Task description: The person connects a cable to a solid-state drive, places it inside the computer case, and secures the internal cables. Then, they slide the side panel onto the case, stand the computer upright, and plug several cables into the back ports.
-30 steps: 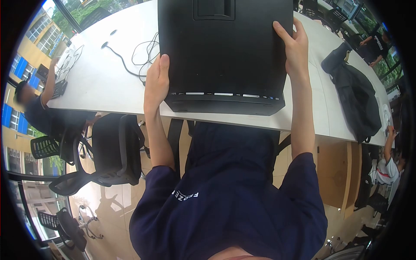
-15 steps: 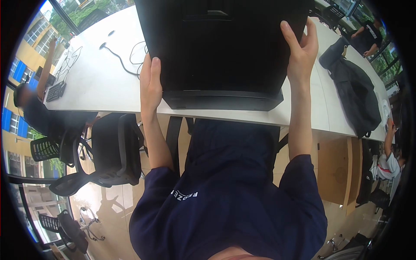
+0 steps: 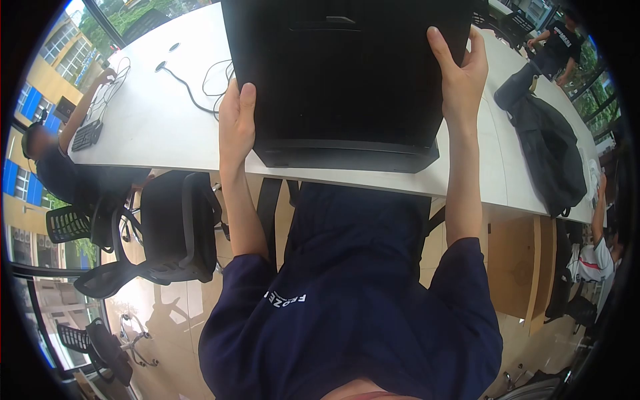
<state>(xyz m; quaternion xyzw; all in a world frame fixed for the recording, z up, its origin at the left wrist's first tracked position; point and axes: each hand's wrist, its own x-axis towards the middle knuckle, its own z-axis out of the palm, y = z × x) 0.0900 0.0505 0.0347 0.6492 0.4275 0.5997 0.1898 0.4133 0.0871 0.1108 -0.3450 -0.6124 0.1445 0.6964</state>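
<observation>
Fingers of the left hand lie stretched and pressed flat against the left flank of the black case. The right hand clamps the opposite flank, thumb laid on the broad upper face and the other fingers curled round the edge. Both hands grip the case between them.

The case sits at the near edge of the white table, its near end just overhanging that edge. A second ago a row of pale marks showed along this near end. They are now out of sight, and the broad face fills more of the view (its far part is cut off by the frame). Judging from this, the far end has been tipped up, so the case pivots on its near end rather than lying flat.

Its long axis runs away from the person across the table, with the short near end towards the body and a recessed panel towards the far end.

A cable trails to the left, a dark bag lies to the right, and a co-worker's hand reaches over the table's far left end.
</observation>
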